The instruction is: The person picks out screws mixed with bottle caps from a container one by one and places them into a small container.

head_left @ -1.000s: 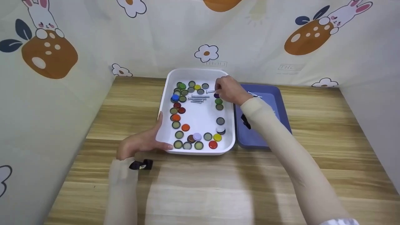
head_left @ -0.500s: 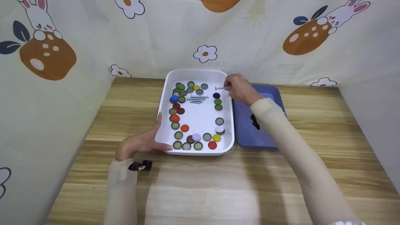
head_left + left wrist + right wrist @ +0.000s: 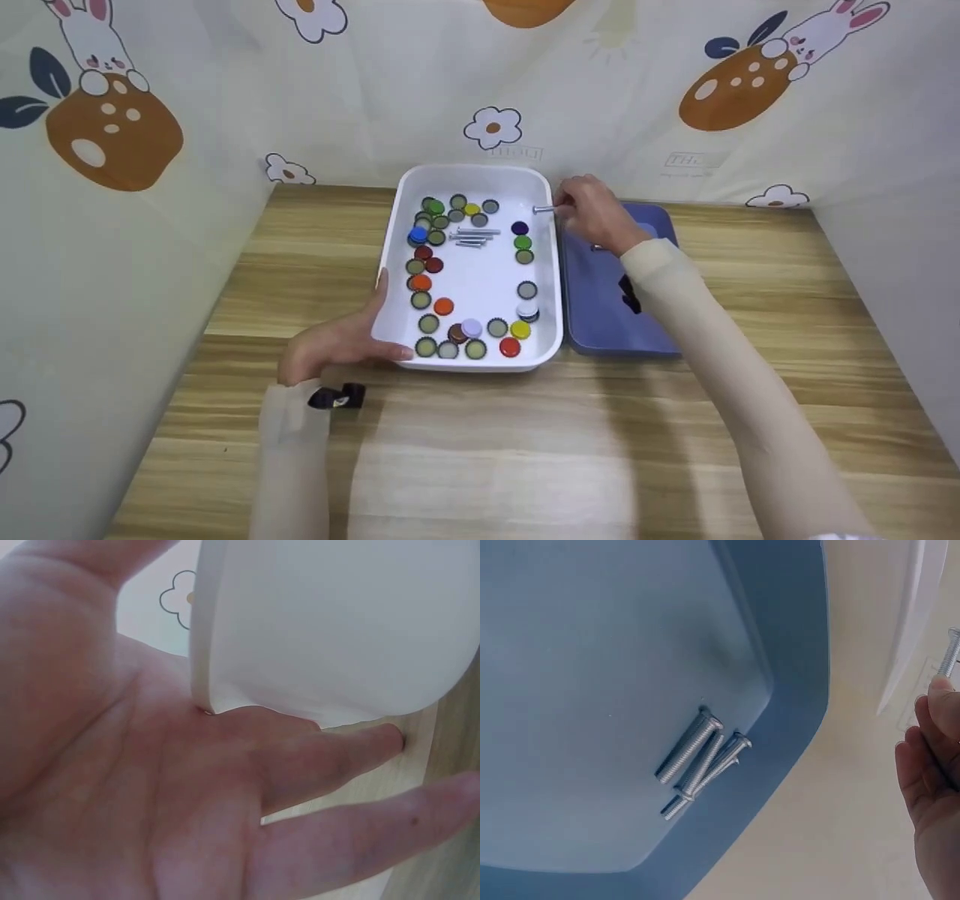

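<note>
My right hand (image 3: pixel 596 214) pinches a silver bolt (image 3: pixel 543 209) over the back right rim of the white tray (image 3: pixel 480 365). In the right wrist view its head end points up, away from the fingertips (image 3: pixel 941 684). Against the tray's front left corner rests my left hand (image 3: pixel 341 346), one digit along the left wall and another at the front. Its fingers (image 3: pixel 330 761) look straight in the left wrist view, touching the tray. Inside the tray several bolts (image 3: pixel 474 238) lie together near the back middle. Several more bolts (image 3: pixel 690 754) sit in a corner of the blue tray (image 3: pixel 611 351).
Many bottle caps lie along the white tray's sides, among them a blue cap (image 3: pixel 418 234), a red cap (image 3: pixel 510 347) and a green cap (image 3: pixel 523 243). Both trays stand side by side on a wooden table (image 3: pixel 480 450). A patterned cloth (image 3: pixel 390 90) hangs behind.
My right hand has moved right with the bolt, from above the white tray's inside to its right rim. The left hand and the trays have stayed put.
</note>
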Demonstrator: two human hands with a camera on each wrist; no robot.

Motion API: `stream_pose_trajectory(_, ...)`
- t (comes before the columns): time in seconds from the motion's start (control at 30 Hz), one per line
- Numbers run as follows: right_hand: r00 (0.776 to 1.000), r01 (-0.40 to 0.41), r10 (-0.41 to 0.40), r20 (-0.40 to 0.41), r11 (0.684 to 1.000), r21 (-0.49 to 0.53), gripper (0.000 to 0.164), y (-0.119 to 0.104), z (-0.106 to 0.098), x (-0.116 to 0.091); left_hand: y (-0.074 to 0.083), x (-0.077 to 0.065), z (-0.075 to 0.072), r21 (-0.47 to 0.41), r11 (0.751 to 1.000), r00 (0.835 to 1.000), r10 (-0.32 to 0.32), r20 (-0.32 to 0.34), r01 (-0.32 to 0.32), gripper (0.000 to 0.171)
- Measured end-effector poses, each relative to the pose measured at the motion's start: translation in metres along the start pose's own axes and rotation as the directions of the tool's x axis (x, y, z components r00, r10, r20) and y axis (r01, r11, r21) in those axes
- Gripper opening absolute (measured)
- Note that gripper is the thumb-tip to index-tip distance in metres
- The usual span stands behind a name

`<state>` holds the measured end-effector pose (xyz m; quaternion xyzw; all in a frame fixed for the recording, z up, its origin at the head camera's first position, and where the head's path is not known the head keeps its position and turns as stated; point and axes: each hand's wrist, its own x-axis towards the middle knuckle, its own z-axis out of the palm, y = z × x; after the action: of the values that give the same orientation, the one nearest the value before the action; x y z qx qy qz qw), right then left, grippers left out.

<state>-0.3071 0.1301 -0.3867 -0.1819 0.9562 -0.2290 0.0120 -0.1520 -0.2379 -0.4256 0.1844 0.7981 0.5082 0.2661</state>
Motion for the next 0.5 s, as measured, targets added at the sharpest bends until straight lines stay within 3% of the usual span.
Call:
stream_pose_trajectory(0.23,1.000,-0.024,0.024,0.006,0.999,0.027,0.014,0.007,-0.004,-0.005,-0.001,-0.002,-0.001,0.017,1.000,1.000,-0.022,-0.011,0.022,0.131)
stream_pose_trajectory(0.5,0.998,-0.068,0.068,0.015,0.997,0.021,0.018,0.019,-0.007,-0.007,-0.001,0.000,-0.001,0.023,0.999,1.000,0.025,-0.011,-0.025,0.132)
